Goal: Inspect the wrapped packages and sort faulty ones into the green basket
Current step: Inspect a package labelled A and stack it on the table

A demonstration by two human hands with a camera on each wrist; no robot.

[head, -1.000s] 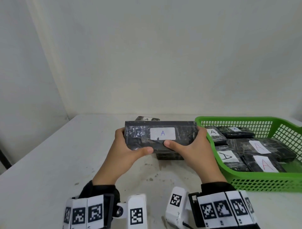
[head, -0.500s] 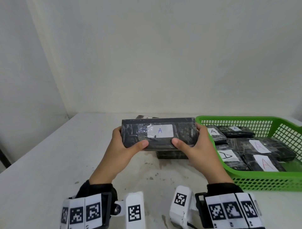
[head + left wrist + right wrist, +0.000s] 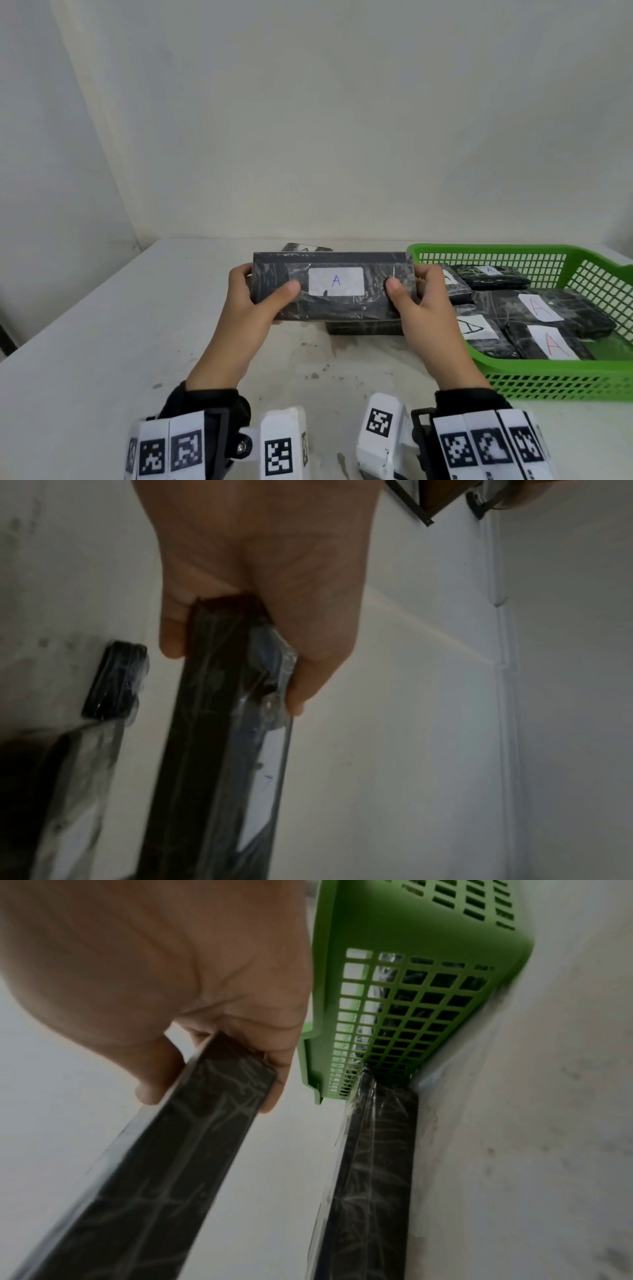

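Both hands hold a black plastic-wrapped package [image 3: 334, 286] [image 3: 219, 750] [image 3: 143, 1177] level above the table, its white label with a blue "A" facing me. My left hand [image 3: 255, 301] [image 3: 260, 593] grips its left end, thumb on the front face. My right hand [image 3: 416, 301] [image 3: 178, 988] grips the right end the same way. Another wrapped package [image 3: 363, 327] [image 3: 373, 1177] lies on the table right beneath it, and a third [image 3: 306, 248] [image 3: 114, 680] lies behind. The green basket [image 3: 548, 380] [image 3: 411, 988] stands at the right with several labelled packages inside.
The white table [image 3: 120, 342] runs to a wall at the back and left. The basket sits close to my right hand. Marker-covered wrist mounts [image 3: 281, 445] fill the bottom of the head view.
The held package has risen slightly and tipped its labelled face more toward me. My thumbs have spread apart, from below the label to either side of it.
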